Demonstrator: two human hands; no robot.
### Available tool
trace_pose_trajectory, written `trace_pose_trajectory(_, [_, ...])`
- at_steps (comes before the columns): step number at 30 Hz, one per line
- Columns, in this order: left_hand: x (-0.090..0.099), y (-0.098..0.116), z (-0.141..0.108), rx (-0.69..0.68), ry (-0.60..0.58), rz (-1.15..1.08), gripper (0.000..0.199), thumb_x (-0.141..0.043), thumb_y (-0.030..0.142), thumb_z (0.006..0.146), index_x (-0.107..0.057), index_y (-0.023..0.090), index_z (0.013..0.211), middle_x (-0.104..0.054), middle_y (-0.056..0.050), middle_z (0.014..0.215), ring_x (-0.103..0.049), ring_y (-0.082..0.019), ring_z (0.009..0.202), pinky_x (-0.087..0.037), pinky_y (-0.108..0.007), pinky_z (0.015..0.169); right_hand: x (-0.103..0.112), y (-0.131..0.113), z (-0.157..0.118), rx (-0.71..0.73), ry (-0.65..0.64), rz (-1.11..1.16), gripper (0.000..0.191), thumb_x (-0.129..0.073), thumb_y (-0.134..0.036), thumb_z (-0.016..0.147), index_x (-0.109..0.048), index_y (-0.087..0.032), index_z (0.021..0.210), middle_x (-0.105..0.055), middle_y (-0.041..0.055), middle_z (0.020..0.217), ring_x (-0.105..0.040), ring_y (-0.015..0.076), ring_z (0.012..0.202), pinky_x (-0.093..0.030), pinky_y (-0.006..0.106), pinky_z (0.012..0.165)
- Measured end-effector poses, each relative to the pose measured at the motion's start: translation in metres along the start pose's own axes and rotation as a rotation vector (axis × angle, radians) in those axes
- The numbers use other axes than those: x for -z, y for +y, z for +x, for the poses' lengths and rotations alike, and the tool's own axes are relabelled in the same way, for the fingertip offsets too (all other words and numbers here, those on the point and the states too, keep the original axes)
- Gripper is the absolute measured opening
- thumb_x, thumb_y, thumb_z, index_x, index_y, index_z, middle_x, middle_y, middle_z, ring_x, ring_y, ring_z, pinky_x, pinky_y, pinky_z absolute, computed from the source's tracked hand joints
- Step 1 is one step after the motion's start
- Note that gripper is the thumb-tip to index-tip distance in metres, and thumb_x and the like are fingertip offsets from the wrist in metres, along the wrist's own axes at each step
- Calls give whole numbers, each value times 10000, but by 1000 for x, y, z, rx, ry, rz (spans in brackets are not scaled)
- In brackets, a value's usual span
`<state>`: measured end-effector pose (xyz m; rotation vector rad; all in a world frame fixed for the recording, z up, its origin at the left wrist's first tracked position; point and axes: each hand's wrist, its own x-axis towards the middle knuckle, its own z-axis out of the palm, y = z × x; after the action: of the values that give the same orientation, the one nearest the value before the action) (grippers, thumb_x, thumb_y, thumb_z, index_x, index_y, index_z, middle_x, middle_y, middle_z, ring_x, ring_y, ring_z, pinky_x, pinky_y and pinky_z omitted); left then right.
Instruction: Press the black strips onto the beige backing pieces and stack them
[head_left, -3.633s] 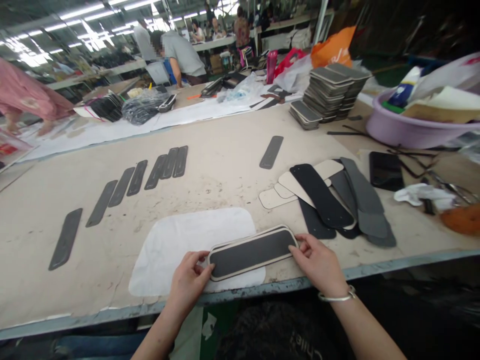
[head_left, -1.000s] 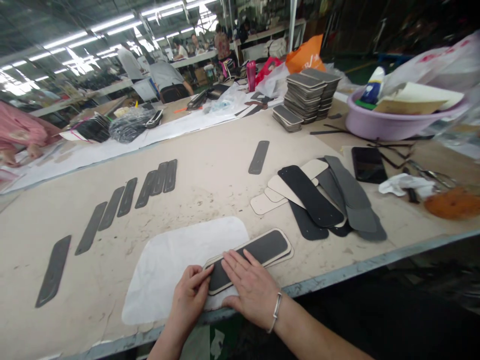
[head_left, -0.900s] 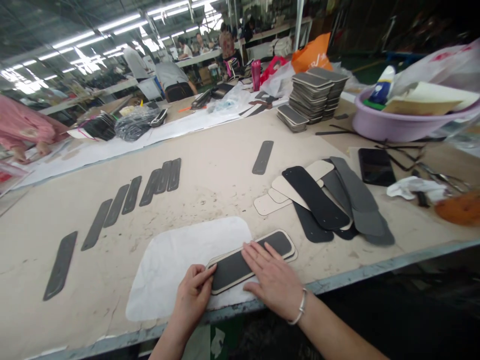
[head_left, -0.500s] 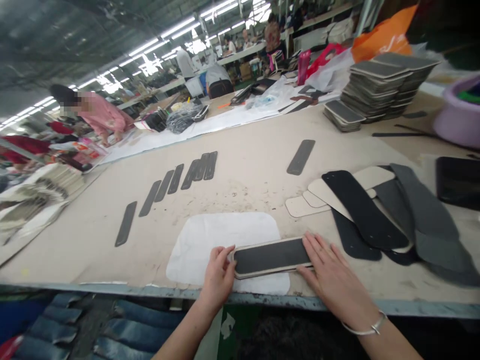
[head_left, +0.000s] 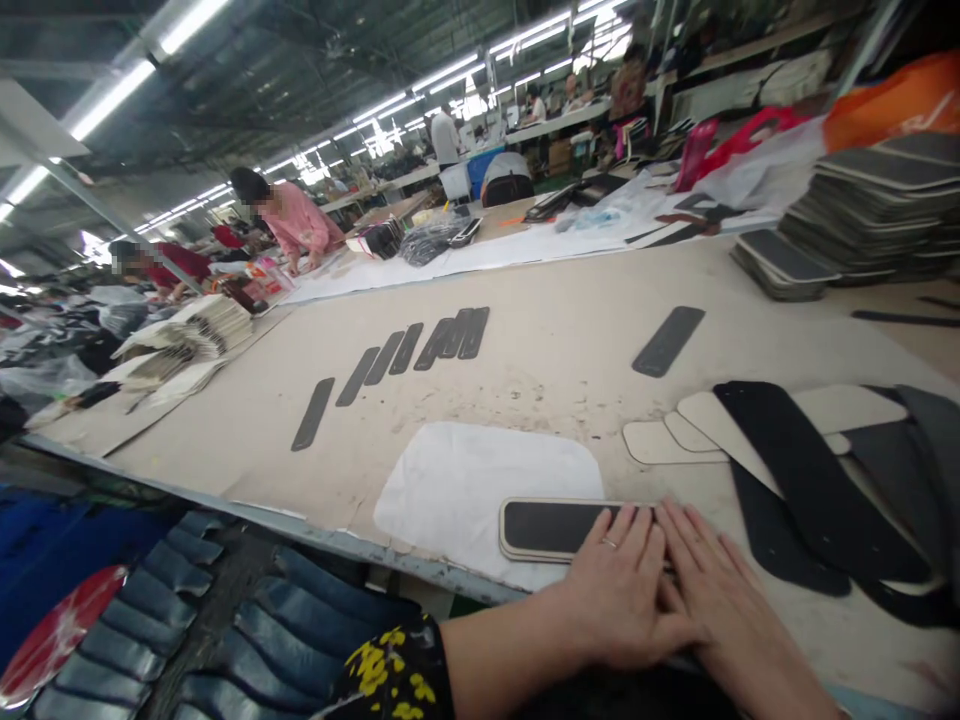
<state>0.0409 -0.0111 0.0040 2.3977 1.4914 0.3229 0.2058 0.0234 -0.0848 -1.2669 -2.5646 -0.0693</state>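
Note:
A dark rectangular panel with a pale border and rounded corners (head_left: 551, 527) lies near the table's front edge, partly over a white sheet (head_left: 480, 470). My left hand (head_left: 619, 575), a ring on one finger, rests flat on the panel's right half with fingers stretched out. Beside it and touching it, my right hand (head_left: 709, 570) lies flat over the panel's right end, fingers extended. Both hands cover that end from sight. To the right of my hands, black and cream cut pieces (head_left: 817, 470) overlap in a loose pile.
Several narrow dark strips (head_left: 382, 360) lie in a slanting row across the table (head_left: 525, 300). One more dark strip (head_left: 667, 342) is apart at the right. Tall stacks of panels (head_left: 877, 205) stand at the back right. A person in pink (head_left: 300, 225) works at the far left.
My left hand has moved from the panel's left end across to its right half, next to my right hand. The view has swung left, so the table things appear farther right.

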Motion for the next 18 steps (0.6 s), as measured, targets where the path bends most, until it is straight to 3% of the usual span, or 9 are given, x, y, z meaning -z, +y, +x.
trace_pose_trajectory(4, [12,-43,-37,28,-65,83,722,-306,572,858,-249,84,1388,-199,-145,1469,-99,-260,1367,-143,-441,1108,9,-7,7,-58,-12,23,714,-299,-532,842,-223,-96,1401,-266,123,1443,-230,288,1319,-273,492,1027])
trace_pose_trajectory(9, [21,-88,-84,160,-119,170,685,-394,470,863,-173,129,1414,-138,-112,1488,-100,-253,1368,-170,-439,1099,16,-9,9,-100,-47,29,692,-304,-521,858,-229,-99,1401,-235,102,1457,-199,267,1333,-247,476,1050])
trace_pose_trajectory(14, [12,-100,-96,175,-60,241,695,-419,420,860,-126,140,1424,-138,-115,1487,-104,-263,1366,-198,-460,1087,23,-11,13,-147,-110,46,644,-310,-502,873,-257,-128,1394,-278,79,1442,-202,249,1334,-232,488,1057])
trace_pose_trajectory(18, [5,-101,-95,112,-11,328,697,-403,397,867,-79,148,1432,-150,-113,1484,-155,-267,1356,-233,-443,1075,35,-34,24,-250,-117,96,682,-301,-545,866,-249,-119,1396,-275,114,1437,-163,296,1339,-148,572,1055])
